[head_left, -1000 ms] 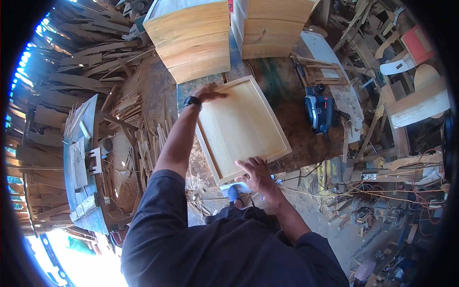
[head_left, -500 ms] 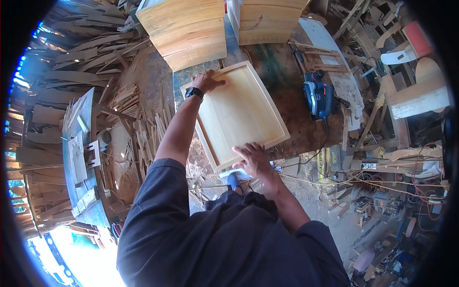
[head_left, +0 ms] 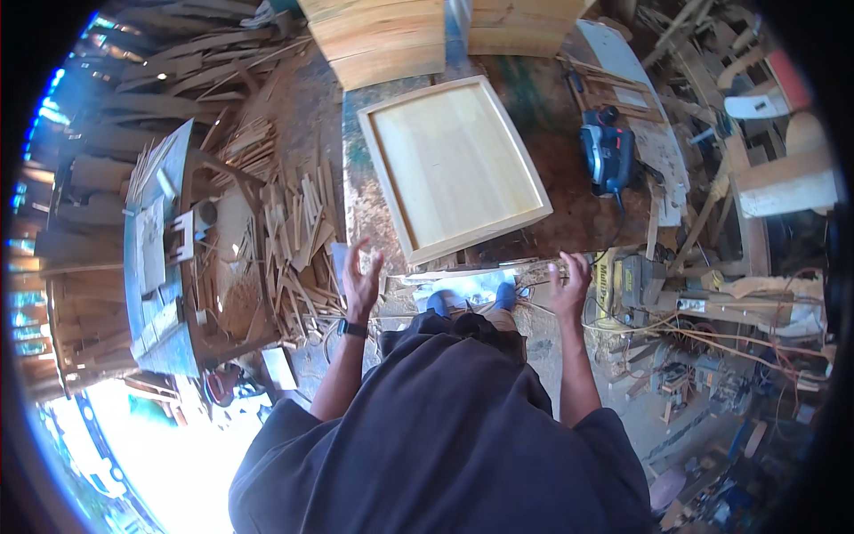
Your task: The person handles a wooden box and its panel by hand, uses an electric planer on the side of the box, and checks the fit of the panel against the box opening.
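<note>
A shallow wooden tray-like panel (head_left: 449,169) with a raised rim lies on the workbench (head_left: 551,236), turned a little askew. My left hand (head_left: 362,283), with a dark watch on its wrist, is raised short of the panel's near left corner, fingers apart and nothing in them. On the other side, my right hand (head_left: 571,283) is held up near the bench's front edge, also empty with the fingers spread. Neither hand touches the panel.
Two wooden boxes (head_left: 382,44) stand at the bench's far side. A blue power tool (head_left: 608,156) with a cable rests on the right. Thin wood strips (head_left: 307,222) are heaped at left beside another table (head_left: 165,267). Cords (head_left: 738,343) tangle at right.
Both my hands have let go of the panel and drawn back toward my body, moving apart. The panel now lies untouched, at a slightly different place in view as the head has shifted.
</note>
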Tool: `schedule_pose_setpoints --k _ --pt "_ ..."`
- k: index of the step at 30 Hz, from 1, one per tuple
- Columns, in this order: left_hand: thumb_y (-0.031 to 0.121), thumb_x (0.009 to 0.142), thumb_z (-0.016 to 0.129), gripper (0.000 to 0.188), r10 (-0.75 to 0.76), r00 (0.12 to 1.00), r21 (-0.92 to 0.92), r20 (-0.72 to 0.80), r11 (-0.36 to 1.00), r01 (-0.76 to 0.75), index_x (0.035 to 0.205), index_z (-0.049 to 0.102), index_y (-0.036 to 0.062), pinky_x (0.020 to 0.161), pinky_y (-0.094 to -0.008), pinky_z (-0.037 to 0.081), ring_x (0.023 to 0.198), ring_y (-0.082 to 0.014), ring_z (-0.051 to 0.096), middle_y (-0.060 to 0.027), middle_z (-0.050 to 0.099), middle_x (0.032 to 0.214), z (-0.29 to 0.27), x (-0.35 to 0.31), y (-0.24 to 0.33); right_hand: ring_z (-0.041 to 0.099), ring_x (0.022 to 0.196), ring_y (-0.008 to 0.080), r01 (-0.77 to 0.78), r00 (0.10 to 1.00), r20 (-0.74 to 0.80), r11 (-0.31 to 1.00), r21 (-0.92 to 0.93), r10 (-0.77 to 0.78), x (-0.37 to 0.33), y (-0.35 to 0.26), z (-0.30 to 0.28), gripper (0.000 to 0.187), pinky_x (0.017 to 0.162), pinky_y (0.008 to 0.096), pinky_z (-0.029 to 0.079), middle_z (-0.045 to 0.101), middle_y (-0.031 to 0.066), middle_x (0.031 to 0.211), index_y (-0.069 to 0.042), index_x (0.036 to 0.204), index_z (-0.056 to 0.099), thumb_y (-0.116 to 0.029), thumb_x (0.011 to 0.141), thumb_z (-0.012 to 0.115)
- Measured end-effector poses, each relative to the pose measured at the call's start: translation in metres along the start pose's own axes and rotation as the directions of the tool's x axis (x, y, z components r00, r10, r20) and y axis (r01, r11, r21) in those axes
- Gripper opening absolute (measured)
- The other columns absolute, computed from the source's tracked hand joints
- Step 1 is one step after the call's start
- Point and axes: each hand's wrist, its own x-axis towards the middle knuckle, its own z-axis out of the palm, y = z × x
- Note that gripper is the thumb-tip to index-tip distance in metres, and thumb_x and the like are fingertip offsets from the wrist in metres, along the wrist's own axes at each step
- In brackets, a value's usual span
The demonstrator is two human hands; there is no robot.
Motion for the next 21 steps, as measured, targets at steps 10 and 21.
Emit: schedule_pose_setpoints --k 10,21 --pt "0.033 0.089 0.074 0.031 0.027 0.999 0.043 0.040 0.999 -0.029 0.108 0.073 0.0087 0.092 -0.0365 0.049 0.101 -0.0218 0.067 -0.0082 0.074 0.105 0.025 -0.030 0.020 0.054 0.116 0.0356 0.108 0.993 0.025 0.984 0.140 -0.112 0.061 -0.045 0.022 0.037 0.102 0.0426 0.042 0.055 0.0186 0.121 -0.003 0.122 0.060 -0.015 0.089 0.069" --pt "0.030 0.091 0.071 0.063 -0.242 0.951 -0.362 0.191 0.883 0.297 0.138 0.045 -0.0035 0.097 -0.0321 0.048 0.117 -0.0223 0.058 -0.0176 0.060 0.126 0.058 0.003 0.011 0.057 0.109 0.0263 -0.109 0.981 0.189 0.918 0.381 0.038 0.145 0.008 0.055 0.056 0.099 0.0390 0.045 0.059 0.0190 0.117 0.000 0.134 0.051 -0.032 0.092 0.070"
